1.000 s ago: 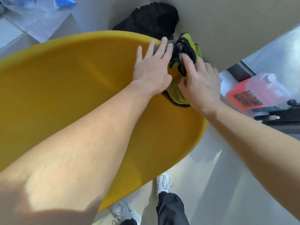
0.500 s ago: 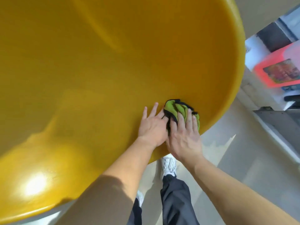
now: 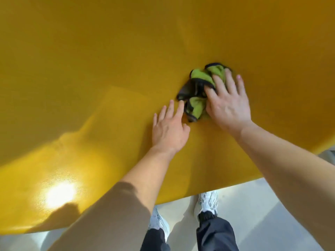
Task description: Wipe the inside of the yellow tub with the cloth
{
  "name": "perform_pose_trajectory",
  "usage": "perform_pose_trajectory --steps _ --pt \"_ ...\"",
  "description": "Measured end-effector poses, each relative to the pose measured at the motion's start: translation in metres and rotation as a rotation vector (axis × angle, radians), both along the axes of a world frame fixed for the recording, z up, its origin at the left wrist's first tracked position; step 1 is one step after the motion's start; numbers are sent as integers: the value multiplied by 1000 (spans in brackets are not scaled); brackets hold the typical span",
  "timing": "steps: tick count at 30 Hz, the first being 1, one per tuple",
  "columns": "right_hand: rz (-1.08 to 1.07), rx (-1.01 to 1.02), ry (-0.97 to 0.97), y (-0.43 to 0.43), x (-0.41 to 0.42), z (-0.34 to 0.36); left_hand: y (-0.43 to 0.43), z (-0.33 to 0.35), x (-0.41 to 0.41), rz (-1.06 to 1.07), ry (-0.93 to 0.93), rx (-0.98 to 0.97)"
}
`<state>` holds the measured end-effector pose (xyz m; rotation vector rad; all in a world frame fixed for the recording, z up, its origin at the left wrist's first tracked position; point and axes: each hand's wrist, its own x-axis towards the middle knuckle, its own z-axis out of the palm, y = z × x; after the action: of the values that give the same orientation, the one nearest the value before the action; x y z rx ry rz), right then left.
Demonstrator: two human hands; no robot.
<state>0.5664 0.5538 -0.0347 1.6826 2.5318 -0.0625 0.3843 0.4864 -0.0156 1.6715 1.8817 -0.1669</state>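
The yellow tub (image 3: 90, 69) fills most of the head view, its smooth inner surface facing me. A crumpled green cloth with black trim (image 3: 198, 89) lies bunched on that inner surface. My right hand (image 3: 227, 102) is spread flat on the cloth's right side, fingers pressing it against the tub. Just left of and below the cloth, my left hand (image 3: 169, 127) rests flat on the tub, fingers apart, its fingertips touching the cloth's lower left edge.
The tub's near rim (image 3: 253, 183) runs across the lower part of the view. Below it is a pale grey floor (image 3: 272, 214), with my white shoes (image 3: 206, 200) and dark trouser legs (image 3: 215, 234) close under the rim.
My view has swung further into the tub. Both hands and the cloth have slid deeper inside, away from the rim, and my left hand has drawn apart from my right one.
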Motion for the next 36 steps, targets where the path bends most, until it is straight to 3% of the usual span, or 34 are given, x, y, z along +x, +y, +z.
perform_pose_trajectory --steps 2,5,10,16,20,23,26,29,32,36 --pt "-139 103 -2 32 -2 8 16 3 2 47 -42 47" --pt "-231 22 100 20 -48 -4 3 1 -26 85 -23 63" --pt "-93 -321 292 -94 -154 -34 -84 -2 -112 172 145 60" --pt "36 -624 445 -194 -260 -14 -163 22 -209 217 382 117" --pt "167 -846 525 -239 -345 -10 -168 50 -244 313 388 219" --pt "225 -891 548 -259 -382 5 -165 67 -262 295 380 176" --pt "404 -891 595 -253 -353 21 -171 77 -270 198 455 52" --pt "676 -821 401 -233 -286 21 -188 73 -243 -7 518 -76" --pt "619 -884 104 -198 -190 17 -196 57 -174 -81 396 -235" --pt "398 -724 -243 -136 -46 30 -172 42 -68 -29 89 -253"
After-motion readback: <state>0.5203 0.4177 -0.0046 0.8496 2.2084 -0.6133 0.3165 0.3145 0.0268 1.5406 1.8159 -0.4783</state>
